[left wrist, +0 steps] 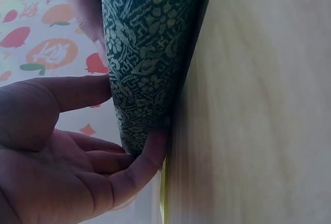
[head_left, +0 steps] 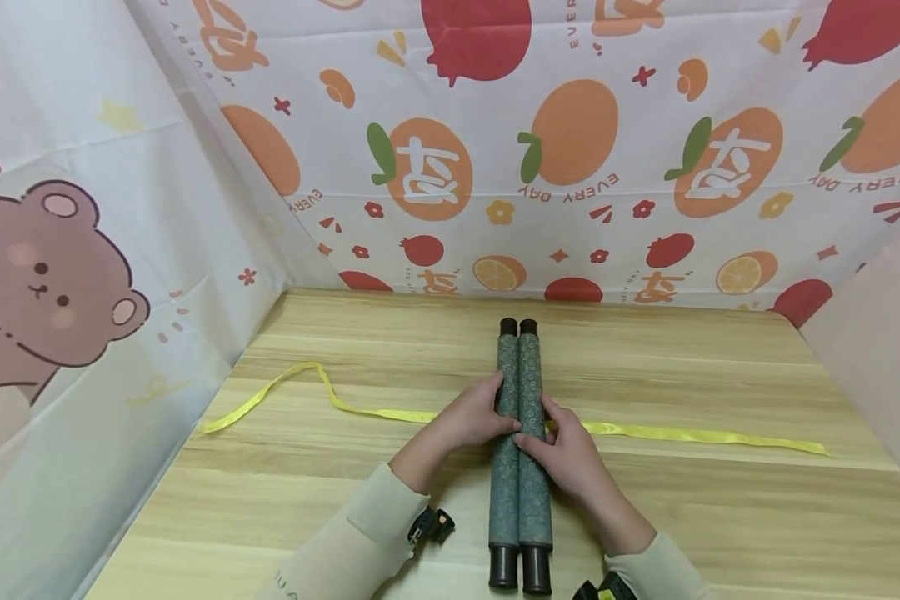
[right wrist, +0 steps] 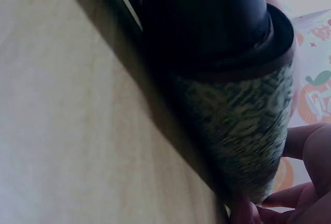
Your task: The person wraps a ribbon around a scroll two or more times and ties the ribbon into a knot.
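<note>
A hand scroll, rolled up from both ends, lies upright in the head view as two green patterned rolls side by side, the left roll [head_left: 505,492] and the right roll [head_left: 534,500], each with dark knobs at its ends. My left hand [head_left: 472,417] holds the left roll by its outer side, thumb on top. From the right, my right hand [head_left: 573,457] grips the right roll, its thumb close to the other thumb. Beneath the scroll runs a yellow ribbon [head_left: 697,434]. Flower-patterned cloth [left wrist: 147,53] fills much of the left wrist view; a dark knob [right wrist: 207,22] looms in the right.
The ribbon's left part [head_left: 397,414] curves away toward the table's left edge, and its other end reaches far right. A wood-grain table [head_left: 720,517] bears everything. Fruit-printed cloth [head_left: 495,108] hangs behind it, and a bear-printed cloth [head_left: 172,367] at the left.
</note>
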Available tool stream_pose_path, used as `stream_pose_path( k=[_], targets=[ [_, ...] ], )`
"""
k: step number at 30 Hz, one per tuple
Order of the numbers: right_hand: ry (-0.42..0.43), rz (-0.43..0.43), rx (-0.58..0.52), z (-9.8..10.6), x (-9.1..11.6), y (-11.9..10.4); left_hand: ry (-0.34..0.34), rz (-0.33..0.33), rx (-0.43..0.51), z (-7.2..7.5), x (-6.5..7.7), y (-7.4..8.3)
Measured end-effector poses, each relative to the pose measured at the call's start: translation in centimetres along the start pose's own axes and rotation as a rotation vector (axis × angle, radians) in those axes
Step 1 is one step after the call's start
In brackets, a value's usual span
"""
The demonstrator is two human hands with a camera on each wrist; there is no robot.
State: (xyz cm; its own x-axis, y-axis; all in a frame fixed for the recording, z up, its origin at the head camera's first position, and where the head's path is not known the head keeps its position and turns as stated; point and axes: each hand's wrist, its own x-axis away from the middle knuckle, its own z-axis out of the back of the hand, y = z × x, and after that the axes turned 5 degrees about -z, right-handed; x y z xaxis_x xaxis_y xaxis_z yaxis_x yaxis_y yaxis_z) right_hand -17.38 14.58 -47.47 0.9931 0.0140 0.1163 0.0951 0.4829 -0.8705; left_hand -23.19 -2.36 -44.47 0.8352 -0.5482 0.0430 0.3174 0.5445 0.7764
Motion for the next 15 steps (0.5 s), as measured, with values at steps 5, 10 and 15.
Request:
stream_pose_path(
  k=[5,10,15],
  targets=[
    [0.035,0.014,0.061,0.07,-0.08,0.00,-0.020,0.001,-0.048,0.01,0.03,-0.20],
    [0.041,0.007,0.052,0.10,-0.18,-0.03,-0.034,-0.011,-0.104,0.10,0.05,-0.40],
    [0.036,-0.004,0.065,0.10,-0.19,0.05,-0.045,-0.020,-0.156,0.11,0.08,-0.37]
  ],
)
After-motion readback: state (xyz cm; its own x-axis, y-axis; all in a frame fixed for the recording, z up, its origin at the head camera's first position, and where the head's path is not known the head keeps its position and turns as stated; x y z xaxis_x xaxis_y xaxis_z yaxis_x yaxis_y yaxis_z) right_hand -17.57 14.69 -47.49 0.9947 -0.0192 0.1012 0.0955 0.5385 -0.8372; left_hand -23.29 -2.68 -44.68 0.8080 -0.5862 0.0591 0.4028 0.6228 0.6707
